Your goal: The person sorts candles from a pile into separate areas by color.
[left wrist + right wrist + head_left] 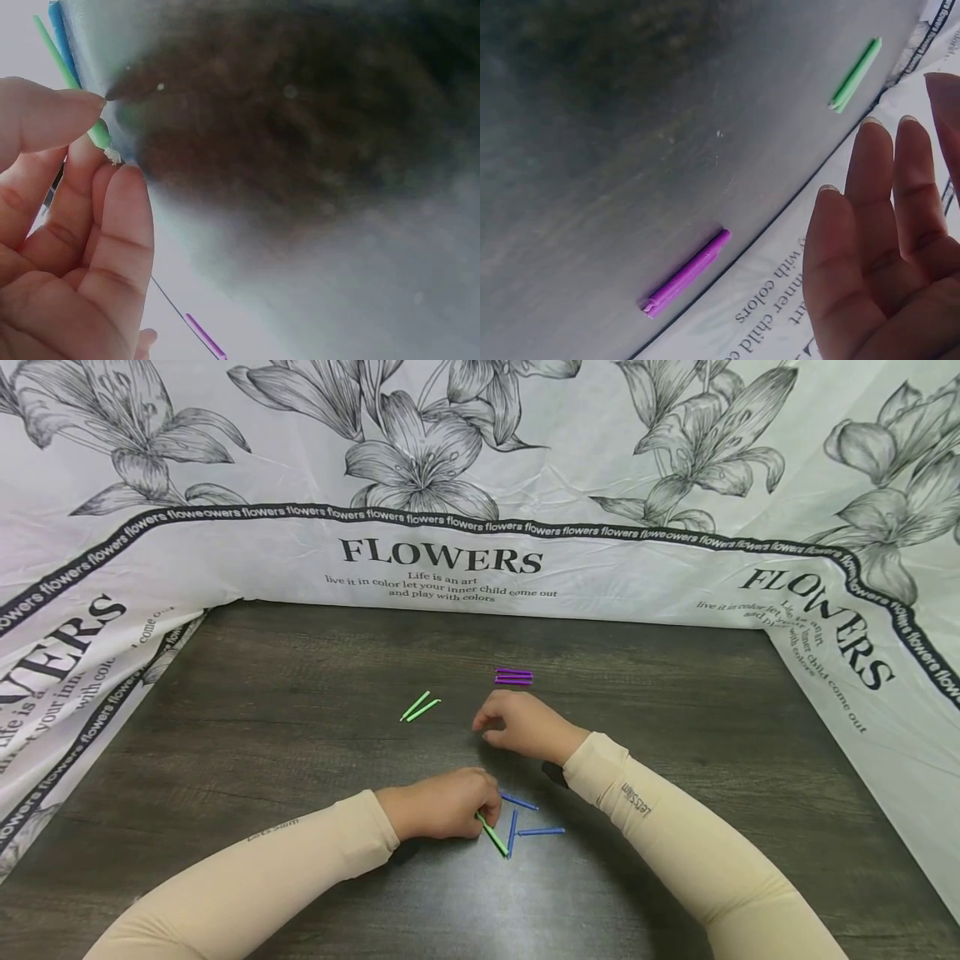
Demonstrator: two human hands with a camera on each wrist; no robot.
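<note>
My left hand (448, 804) pinches a thin green candle (495, 840) between thumb and fingers, low over the table. In the left wrist view, a pale wick shows at the end of this green candle (99, 135). The candle's other end lies close to an upright-running blue candle (512, 833). Two more blue candles, an upper one (519, 802) and a lower one (542, 832), lie beside it. My right hand (528, 727) hovers with loosely bent fingers and holds nothing, as the right wrist view of the hand (877, 277) also shows.
Several purple candles (513, 677) lie side by side beyond the right hand. Two green candles (420, 707) rest farther left. The dark wood-grain table (225, 710) is bordered by a white flower-printed cloth (450, 564) at the back and sides.
</note>
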